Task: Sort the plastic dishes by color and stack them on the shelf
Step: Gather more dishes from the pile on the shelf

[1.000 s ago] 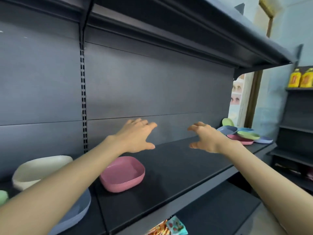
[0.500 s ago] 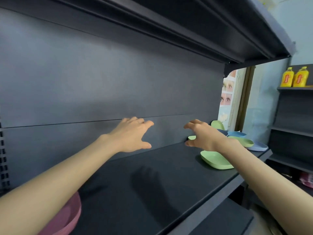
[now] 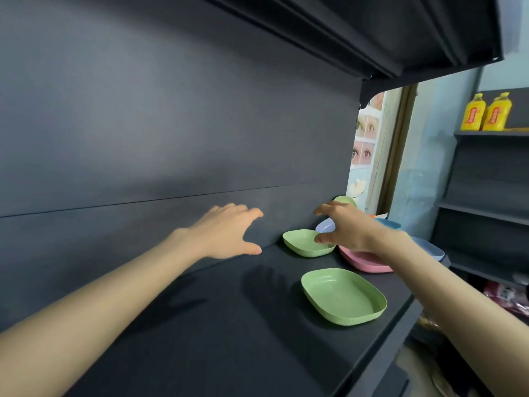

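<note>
While both hands hover above the dark shelf holding nothing, the right hand is the nearer to the unsorted dishes. Its fingers are spread and loosely bent, and its thumb lies over the right rim of the far green dish; contact cannot be confirmed. That dish sits below and slightly left of the right palm, close to the back panel. The left hand, fingers extended and apart, is left of the same dish, with bare shelf between. A second green dish sits near the shelf's front edge, just left of the right forearm. A pink dish lies under the right wrist, and a pale blue dish lies behind the thumb. Judged from this layout, the coming move is a short downward reach by the right hand onto the far green dish, then a carry toward the front one.
</note>
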